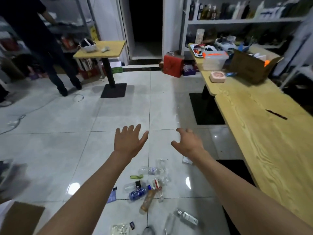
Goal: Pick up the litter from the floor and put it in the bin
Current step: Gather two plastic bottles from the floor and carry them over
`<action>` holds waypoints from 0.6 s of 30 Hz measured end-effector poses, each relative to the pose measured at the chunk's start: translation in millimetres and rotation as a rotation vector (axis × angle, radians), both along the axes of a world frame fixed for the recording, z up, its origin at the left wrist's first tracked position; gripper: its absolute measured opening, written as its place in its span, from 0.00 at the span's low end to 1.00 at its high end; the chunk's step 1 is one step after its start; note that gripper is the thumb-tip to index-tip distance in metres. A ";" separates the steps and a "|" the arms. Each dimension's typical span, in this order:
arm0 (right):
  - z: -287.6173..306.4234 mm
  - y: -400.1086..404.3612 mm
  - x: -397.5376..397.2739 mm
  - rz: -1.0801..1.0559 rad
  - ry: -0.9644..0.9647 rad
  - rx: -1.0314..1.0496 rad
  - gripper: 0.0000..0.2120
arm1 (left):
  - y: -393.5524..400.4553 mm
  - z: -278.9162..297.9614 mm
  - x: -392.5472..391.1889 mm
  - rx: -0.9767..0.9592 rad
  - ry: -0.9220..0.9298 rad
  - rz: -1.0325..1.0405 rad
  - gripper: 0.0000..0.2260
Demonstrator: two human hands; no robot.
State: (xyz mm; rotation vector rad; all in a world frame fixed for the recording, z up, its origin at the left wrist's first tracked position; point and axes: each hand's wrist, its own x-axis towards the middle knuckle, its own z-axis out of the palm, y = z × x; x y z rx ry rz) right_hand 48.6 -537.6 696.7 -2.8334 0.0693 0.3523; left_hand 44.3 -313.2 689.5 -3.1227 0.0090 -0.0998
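Observation:
Litter lies scattered on the tiled floor below my arms: a blue-labelled plastic bottle (137, 193), a brown bottle (147, 201), a crushed clear bottle (149, 170), a green wrapper (136, 176), a clear glass bottle (187, 217) and a small purple packet (112, 196). My left hand (129, 141) is stretched forward above the floor, fingers spread, holding nothing. My right hand (188, 141) is beside it, fingers loosely curled and apart, also holding nothing. Both hands hover well beyond the litter. No bin is visible.
Long wooden tables (264, 133) run along the right with a cardboard box (250, 65) and containers. A small pedestal table (101, 49) stands at the back left, next to a standing person (42, 48). A cable (20, 117) trails on the floor. A cardboard piece (20, 217) lies at the bottom left.

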 end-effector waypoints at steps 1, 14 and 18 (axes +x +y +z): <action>-6.9 0.4 5.3 -0.013 0.007 0.002 0.31 | 1.3 -8.1 9.6 -0.004 0.006 -0.015 0.29; -85.9 13.6 78.3 -0.075 0.068 0.020 0.30 | 13.4 -90.4 108.2 -0.034 0.036 -0.111 0.35; -141.9 12.7 100.4 -0.080 0.102 0.035 0.30 | 8.9 -145.9 129.3 -0.047 0.040 -0.108 0.35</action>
